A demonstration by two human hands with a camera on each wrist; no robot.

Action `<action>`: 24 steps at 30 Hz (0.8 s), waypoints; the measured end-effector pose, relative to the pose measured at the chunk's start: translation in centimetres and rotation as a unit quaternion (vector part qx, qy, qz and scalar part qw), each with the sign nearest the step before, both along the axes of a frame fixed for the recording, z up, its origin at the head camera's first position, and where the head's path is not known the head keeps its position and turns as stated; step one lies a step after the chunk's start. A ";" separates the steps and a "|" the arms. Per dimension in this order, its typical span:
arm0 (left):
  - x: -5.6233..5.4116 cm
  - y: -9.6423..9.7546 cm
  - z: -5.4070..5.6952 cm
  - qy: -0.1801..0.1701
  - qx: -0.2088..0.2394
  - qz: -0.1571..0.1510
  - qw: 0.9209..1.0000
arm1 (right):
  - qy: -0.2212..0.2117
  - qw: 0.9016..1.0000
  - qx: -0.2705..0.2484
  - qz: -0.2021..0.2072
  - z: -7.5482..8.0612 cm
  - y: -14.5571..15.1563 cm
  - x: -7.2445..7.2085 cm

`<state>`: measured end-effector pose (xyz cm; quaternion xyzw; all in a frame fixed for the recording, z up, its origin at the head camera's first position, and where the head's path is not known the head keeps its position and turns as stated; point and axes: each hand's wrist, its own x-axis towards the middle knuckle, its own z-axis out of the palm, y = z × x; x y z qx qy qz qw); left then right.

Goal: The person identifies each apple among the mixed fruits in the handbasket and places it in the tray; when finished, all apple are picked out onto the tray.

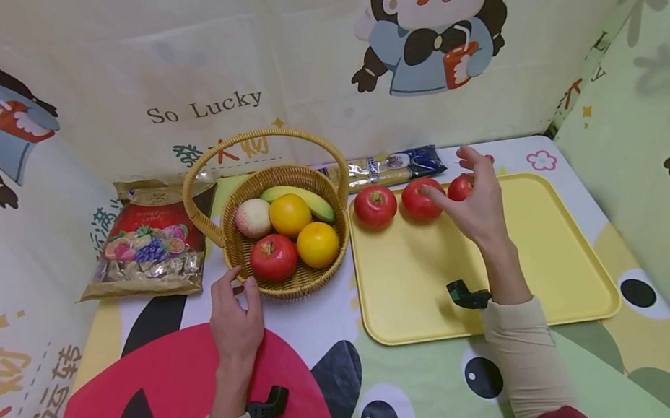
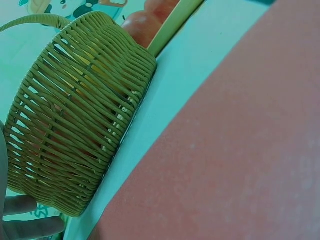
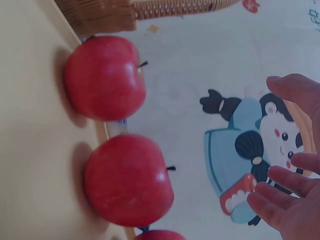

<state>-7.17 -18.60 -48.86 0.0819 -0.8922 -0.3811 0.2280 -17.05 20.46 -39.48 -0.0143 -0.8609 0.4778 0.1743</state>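
My left hand (image 1: 237, 319) is at the front left of a wicker basket (image 1: 298, 289), thumb and forefinger touching its rim. The left wrist view shows straight fingers (image 2: 32, 227) beside the basket's woven wall (image 2: 85, 110). Inside lie a red apple (image 1: 273, 257), two oranges (image 1: 290, 215), a banana (image 1: 320, 205) and a pale pinkish round fruit (image 1: 253, 218). Over the yellow tray (image 1: 415, 298) hovers my right hand (image 1: 475, 205), thumb and fingers spread, holding nothing. Three red apples (image 1: 375, 206) line the tray's back edge; the hand partly covers the rightmost apple (image 1: 459, 187) in the head view.
A bag of fruit candy (image 1: 150, 245) leans at the back left. Behind the apples lies a long clear-and-blue packet (image 1: 394, 167). The basket's tall handle (image 1: 257, 135) arches over the fruit. Printed cloth walls (image 1: 311, 59) enclose the table at the back and sides.
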 end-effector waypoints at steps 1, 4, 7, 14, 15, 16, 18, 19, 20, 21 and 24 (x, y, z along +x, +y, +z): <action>0.0 0.0 0.0 0.000 0.000 0.000 1.000 | 0.004 1.000 0.004 0.004 0.1 -0.3 0.0; 0.0 0.1 0.1 0.001 0.000 0.000 1.000 | 0.018 1.000 0.007 0.021 0.3 -1.1 0.1; 0.0 0.0 0.1 0.005 0.000 -0.001 1.000 | 0.036 0.998 0.013 0.041 0.6 -1.9 0.1; 0.0 0.0 -0.1 0.014 -0.001 0.000 1.000 | 0.042 0.995 0.034 0.085 1.4 -4.2 0.7; 0.0 0.0 -0.1 0.013 -0.001 0.000 1.000 | 0.047 0.994 0.038 0.092 1.6 -4.5 0.7; 0.0 0.0 0.0 0.012 -0.002 0.000 1.000 | 0.051 0.993 0.042 0.100 1.7 -4.8 0.7; 0.0 0.0 0.0 0.009 -0.001 -0.001 1.000 | 0.054 0.991 0.046 0.116 1.9 -5.5 0.9; 0.0 0.0 0.0 0.008 -0.001 -0.002 1.000 | 0.053 0.990 0.047 0.125 2.0 -5.8 0.9; 0.0 0.0 0.0 0.008 -0.001 -0.002 1.000 | 0.051 0.989 0.048 0.133 2.1 -6.2 1.0; 0.0 0.0 0.0 0.007 0.000 -0.002 1.000 | 0.047 0.988 0.051 0.140 2.2 -6.5 1.0; 0.0 0.0 0.1 0.007 0.001 -0.003 1.000 | 0.042 0.984 0.054 0.163 2.4 -7.4 1.1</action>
